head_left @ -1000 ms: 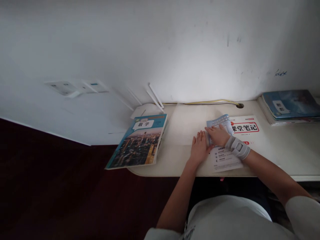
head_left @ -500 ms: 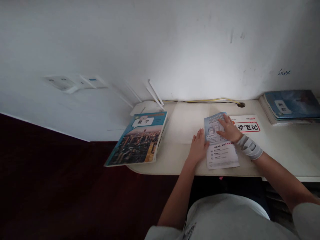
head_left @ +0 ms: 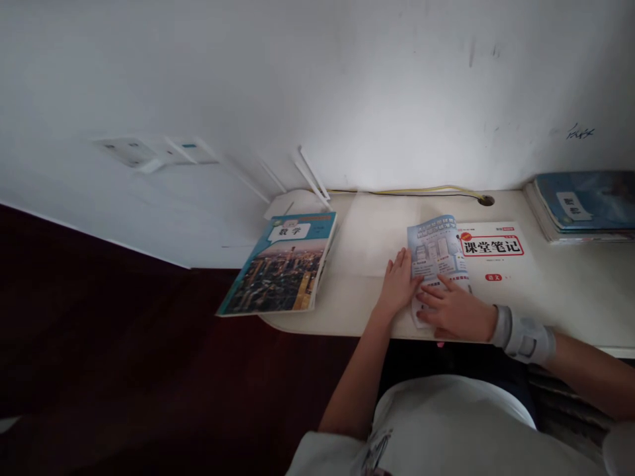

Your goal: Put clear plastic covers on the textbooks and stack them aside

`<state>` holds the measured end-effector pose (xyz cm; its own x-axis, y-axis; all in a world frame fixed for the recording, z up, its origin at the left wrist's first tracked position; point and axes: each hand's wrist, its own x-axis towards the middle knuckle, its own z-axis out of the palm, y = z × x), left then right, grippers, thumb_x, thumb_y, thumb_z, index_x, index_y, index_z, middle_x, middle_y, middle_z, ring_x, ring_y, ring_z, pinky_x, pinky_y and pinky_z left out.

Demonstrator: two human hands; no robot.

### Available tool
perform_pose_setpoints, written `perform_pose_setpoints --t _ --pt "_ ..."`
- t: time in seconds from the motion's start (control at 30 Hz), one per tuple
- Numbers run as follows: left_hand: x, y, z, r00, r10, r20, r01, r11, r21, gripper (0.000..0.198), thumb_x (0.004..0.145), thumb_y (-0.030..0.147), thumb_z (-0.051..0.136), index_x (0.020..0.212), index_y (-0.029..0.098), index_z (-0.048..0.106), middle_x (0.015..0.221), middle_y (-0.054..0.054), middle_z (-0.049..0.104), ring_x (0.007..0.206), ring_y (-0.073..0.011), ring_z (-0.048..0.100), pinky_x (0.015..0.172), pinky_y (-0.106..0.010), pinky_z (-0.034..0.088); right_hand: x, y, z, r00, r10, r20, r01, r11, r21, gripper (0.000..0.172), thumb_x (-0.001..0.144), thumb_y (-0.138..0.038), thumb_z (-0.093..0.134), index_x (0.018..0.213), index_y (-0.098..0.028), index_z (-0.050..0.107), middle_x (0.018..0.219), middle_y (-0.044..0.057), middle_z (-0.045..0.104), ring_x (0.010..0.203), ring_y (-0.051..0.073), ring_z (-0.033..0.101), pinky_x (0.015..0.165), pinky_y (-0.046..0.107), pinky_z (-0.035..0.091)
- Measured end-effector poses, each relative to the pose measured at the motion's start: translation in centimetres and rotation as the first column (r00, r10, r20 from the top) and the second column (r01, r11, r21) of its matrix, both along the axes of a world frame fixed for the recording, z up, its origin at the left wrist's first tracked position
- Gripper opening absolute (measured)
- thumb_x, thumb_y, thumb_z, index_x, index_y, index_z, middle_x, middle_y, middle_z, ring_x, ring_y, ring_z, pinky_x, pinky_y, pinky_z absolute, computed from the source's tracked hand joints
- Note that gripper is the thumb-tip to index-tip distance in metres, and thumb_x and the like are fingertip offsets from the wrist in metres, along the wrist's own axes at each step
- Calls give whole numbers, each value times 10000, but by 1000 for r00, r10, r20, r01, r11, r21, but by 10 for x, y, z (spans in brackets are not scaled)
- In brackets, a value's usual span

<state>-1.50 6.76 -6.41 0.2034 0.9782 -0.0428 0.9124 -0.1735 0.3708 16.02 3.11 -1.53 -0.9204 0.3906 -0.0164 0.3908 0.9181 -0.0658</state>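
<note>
A light blue and white printed leaflet (head_left: 436,248) lies on the desk, over the left part of a white booklet (head_left: 496,261) with a red-framed title. My left hand (head_left: 397,284) rests flat at the leaflet's left edge, fingers stretched toward the wall. Lower on the leaflet lies my right hand (head_left: 454,309), its fingers spread and pointing left, a grey band around the wrist. The leaflet's lower part is mostly hidden beneath this hand. Neither hand is closed around anything.
A blue textbook (head_left: 285,264) with a city photo overhangs the desk's (head_left: 347,311) left end. Behind it stands a white router (head_left: 292,198) with antennas. A stack of books (head_left: 585,201) sits at the right. Cables run along the wall to a hole (head_left: 486,200).
My right hand has slid down from the leaflet's upper part to its lower part, uncovering the booklet's title. My left hand stays at the left edge. The view has shifted slightly.
</note>
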Motion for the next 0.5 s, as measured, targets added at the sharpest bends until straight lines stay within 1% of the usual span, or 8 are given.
perform_pose_setpoints --t 0.1,0.2,0.3,0.37,0.5 --pt "1 1 0 1000 5 15 -5 1000 -1 629 862 292 393 1416 92 173 1481 -175 229 1382 -215 166 1103 -438 174 1 -10 -11 999 -48 -7 48 996 76 271 858 -289 520 1100 -216 619 1246 127 551 1169 291 478 1013 538 272" --pt "0 0 -2 999 4 43 -4 1000 14 592 870 260 356 1415 114 179 1484 -158 232 1382 -203 165 1104 -441 171 0 -18 -19 989 -149 -9 149 977 153 288 897 -217 431 1119 -195 613 1226 160 561 1118 283 523 976 529 321" --pt "1 0 -2 998 8 56 -10 1000 24 590 866 258 353 1408 86 195 1482 -168 231 1380 -211 173 1111 -431 155 -4 -28 -23 970 -245 -6 241 947 212 301 896 -193 419 1127 -155 608 1208 195 569 1086 295 549 948 530 355" --pt "2 -1 0 999 7 52 -8 1000 18 611 861 286 376 1404 69 201 1480 -179 228 1380 -223 170 1114 -433 145 -6 -32 -25 972 -236 -10 232 944 234 301 889 -176 424 1121 -129 608 1198 188 580 1077 292 559 945 503 379" --pt "4 -1 1 1000 11 24 -11 1000 5 627 854 300 397 1406 83 192 1482 -179 223 1382 -226 158 1111 -443 151 -9 -33 -30 994 -106 -22 108 965 241 304 872 -165 450 1123 -69 592 1155 182 609 1057 260 578 923 405 434"
